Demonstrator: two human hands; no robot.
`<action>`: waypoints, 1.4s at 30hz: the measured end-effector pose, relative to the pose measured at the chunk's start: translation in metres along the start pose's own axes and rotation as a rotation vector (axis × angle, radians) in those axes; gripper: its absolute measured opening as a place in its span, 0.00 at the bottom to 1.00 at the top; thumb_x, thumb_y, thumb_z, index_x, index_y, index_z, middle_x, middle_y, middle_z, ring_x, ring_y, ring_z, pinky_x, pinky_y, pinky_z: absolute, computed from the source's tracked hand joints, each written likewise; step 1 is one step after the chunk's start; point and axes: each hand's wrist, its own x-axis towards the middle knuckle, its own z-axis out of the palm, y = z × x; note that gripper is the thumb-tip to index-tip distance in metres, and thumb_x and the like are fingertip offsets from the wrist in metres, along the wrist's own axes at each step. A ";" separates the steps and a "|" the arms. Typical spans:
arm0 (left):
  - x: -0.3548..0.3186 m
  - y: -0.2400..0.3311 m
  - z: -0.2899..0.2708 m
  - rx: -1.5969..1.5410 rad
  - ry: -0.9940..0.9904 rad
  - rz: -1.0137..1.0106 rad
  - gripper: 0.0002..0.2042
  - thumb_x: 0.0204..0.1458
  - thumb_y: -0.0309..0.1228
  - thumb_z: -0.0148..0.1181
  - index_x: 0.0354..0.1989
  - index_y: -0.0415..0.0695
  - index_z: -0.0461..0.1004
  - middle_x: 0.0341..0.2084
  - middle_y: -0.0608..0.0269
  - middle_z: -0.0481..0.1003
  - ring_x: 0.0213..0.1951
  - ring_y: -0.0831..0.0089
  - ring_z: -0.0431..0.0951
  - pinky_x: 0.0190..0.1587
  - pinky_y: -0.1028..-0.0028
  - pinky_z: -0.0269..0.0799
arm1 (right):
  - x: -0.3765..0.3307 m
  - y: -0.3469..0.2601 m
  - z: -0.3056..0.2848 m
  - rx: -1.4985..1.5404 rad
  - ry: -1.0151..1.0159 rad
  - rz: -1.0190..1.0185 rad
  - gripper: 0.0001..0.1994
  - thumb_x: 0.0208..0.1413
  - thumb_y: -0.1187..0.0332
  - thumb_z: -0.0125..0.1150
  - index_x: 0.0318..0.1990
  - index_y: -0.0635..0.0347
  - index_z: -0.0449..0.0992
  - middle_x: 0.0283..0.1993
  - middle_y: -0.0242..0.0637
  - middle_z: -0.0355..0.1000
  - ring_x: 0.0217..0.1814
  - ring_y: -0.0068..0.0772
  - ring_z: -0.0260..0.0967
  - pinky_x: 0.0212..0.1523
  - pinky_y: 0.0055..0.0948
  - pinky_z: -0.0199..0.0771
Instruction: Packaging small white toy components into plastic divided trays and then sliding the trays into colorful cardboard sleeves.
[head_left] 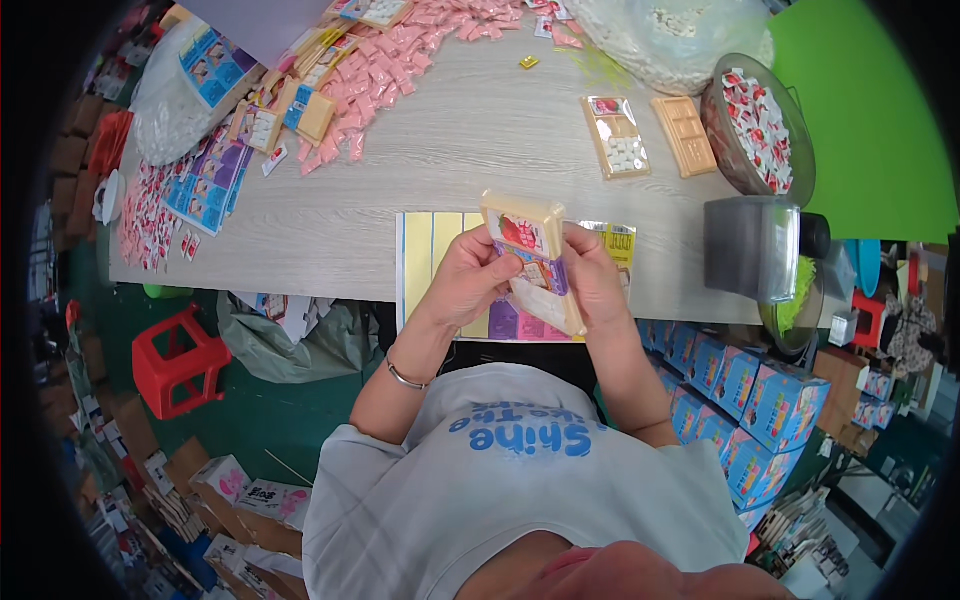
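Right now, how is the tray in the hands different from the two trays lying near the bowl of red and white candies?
The held tray is gripped by the left hand and right hand and carries a colourful printed card; the two table trays lie flat and bare. Of those, the left tray holds white pieces, while the right tray looks empty. All three are beige, rectangular plastic trays.

Bare wood wide open just beyond the yellow sheet (440,250). Far left of it, pink sachets (385,70) crowding. Right of it, two trays (650,135), bowl (760,125), grey box (752,248) blocking.
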 end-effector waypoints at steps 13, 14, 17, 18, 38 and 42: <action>0.047 0.017 -0.030 0.056 0.308 -0.184 0.16 0.66 0.26 0.55 0.60 0.36 0.70 0.51 0.55 0.79 0.48 0.66 0.83 0.54 0.64 0.81 | 0.025 0.001 -0.048 -0.449 0.498 -0.672 0.14 0.62 0.78 0.60 0.54 0.59 0.69 0.44 0.29 0.67 0.42 0.19 0.65 0.47 0.21 0.68; 0.064 0.032 -0.032 0.054 0.364 -0.173 0.15 0.65 0.27 0.57 0.58 0.36 0.71 0.51 0.56 0.79 0.48 0.67 0.83 0.52 0.65 0.82 | 0.024 -0.004 -0.055 -0.452 0.490 -0.680 0.14 0.62 0.78 0.60 0.54 0.59 0.69 0.44 0.29 0.67 0.42 0.19 0.65 0.47 0.21 0.68; 0.139 0.095 -0.054 0.063 0.372 0.162 0.16 0.65 0.33 0.60 0.56 0.37 0.72 0.51 0.55 0.79 0.52 0.68 0.81 0.56 0.65 0.79 | 0.022 -0.009 -0.065 -0.399 0.474 -0.635 0.12 0.65 0.79 0.54 0.54 0.59 0.69 0.42 0.28 0.66 0.40 0.17 0.64 0.44 0.18 0.67; 0.167 0.129 -0.061 0.069 0.430 0.294 0.18 0.66 0.37 0.57 0.57 0.36 0.72 0.52 0.54 0.79 0.55 0.66 0.79 0.59 0.64 0.76 | 0.024 -0.008 -0.062 -0.399 0.463 -0.630 0.12 0.65 0.79 0.54 0.54 0.59 0.69 0.42 0.28 0.66 0.40 0.17 0.64 0.44 0.18 0.67; 0.006 0.114 0.153 -0.041 -0.830 0.445 0.72 0.43 0.84 0.42 0.69 0.14 0.44 0.66 0.07 0.41 0.69 0.17 0.41 0.59 0.25 0.55 | 0.098 -0.051 -0.121 -2.082 0.593 -0.332 0.39 0.51 0.49 0.73 0.66 0.60 0.68 0.58 0.59 0.68 0.61 0.59 0.65 0.56 0.53 0.69; -0.015 0.086 0.150 -0.185 -0.828 0.128 0.61 0.50 0.77 0.48 0.67 0.21 0.56 0.66 0.26 0.58 0.69 0.38 0.58 0.67 0.49 0.54 | 0.091 -0.016 -0.076 -2.085 0.539 -0.299 0.41 0.51 0.48 0.73 0.68 0.60 0.66 0.57 0.58 0.69 0.58 0.62 0.65 0.55 0.52 0.70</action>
